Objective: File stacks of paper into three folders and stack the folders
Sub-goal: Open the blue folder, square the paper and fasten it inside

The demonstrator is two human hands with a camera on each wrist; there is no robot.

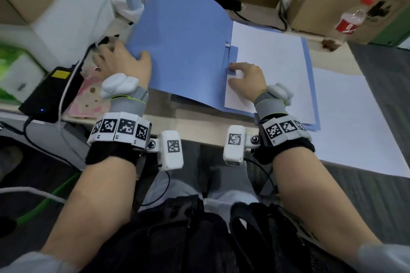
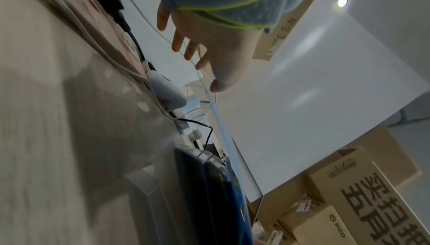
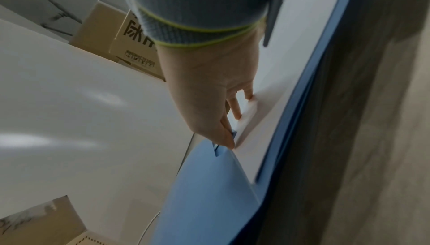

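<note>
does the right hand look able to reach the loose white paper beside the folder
Probably yes: the right hand is at the clip of the blue folder, and the loose white paper lies uncovered beyond the folder's right edge.

Even indoor light, dim wrist views, motion blur, wide-angle edge warping
</note>
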